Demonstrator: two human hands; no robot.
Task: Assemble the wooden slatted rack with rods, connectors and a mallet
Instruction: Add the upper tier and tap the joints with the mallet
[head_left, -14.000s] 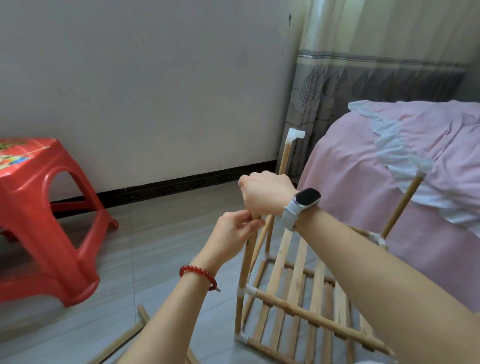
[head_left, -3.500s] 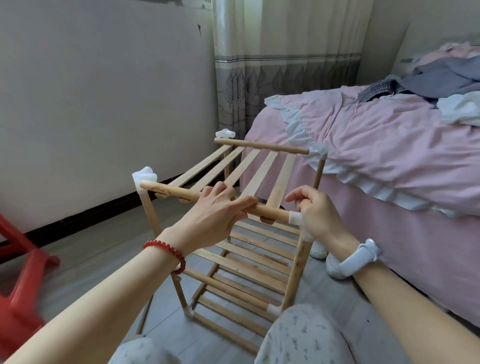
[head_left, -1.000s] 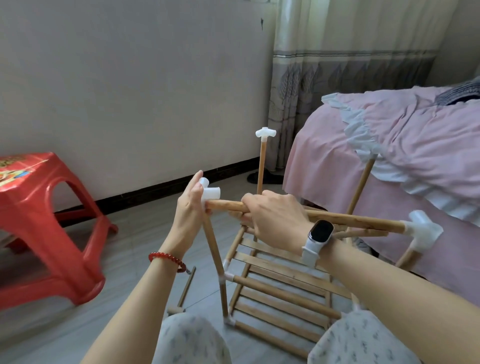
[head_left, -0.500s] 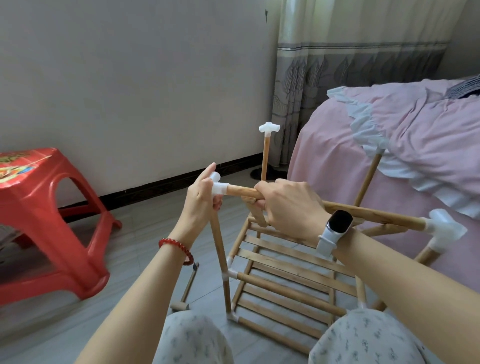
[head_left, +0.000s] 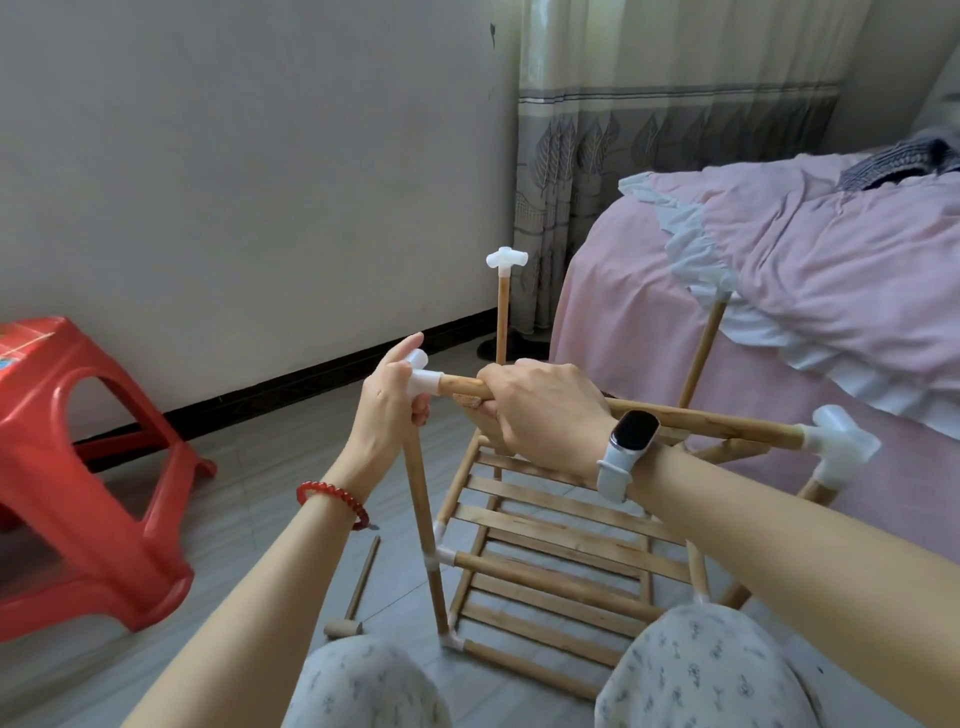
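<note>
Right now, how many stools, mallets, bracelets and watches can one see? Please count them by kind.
Red stool: 1
Mallet: 1
Bracelet: 1
Watch: 1
Total: 4

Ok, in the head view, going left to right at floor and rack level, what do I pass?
red stool → mallet on the floor → left hand on the white corner connector → right hand gripping the top rod → right corner connector
</note>
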